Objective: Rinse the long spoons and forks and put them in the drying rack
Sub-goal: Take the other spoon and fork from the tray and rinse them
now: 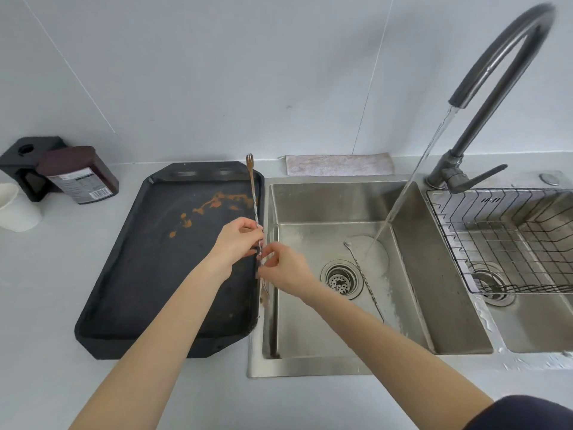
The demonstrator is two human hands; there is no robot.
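Fork (253, 193) held over the seam between the tray (148, 262) and the sink (412, 274), its long twisted handle running nearly straight from near to far, tines up at the far end above the tray's far right corner, the lower end dropping past the hands toward the sink's left rim. Both hands are pinched on its shaft, almost touching: the left hand (235, 243) grips it higher, fingers closed around the stem, and the right hand (283, 268) closes thumb and fingertips on it just below. Whether a second piece hangs with it under the right hand I cannot tell; something thin and blurred shows there. A spoon (362, 274) lies on the sink floor, bowl at the far end beside where the water lands, handle slanting toward the near right, passing just right of the drain (341, 279). Water runs from the tap (502, 66) in a slanted stream into the far right part of the basin. The rack (508, 240), a wire basket, sits in the second basin at the right, well apart from the hands, with the whole left basin open between. The tray, smeared with brown residue in its far part, lies on the desk (46, 290) with its right edge against the sink's left rim. A cloth (338, 164) lies along the far edge behind the sink; a dark jar (80, 175) and a white cup (15, 207) stand near the desk's far left corner.
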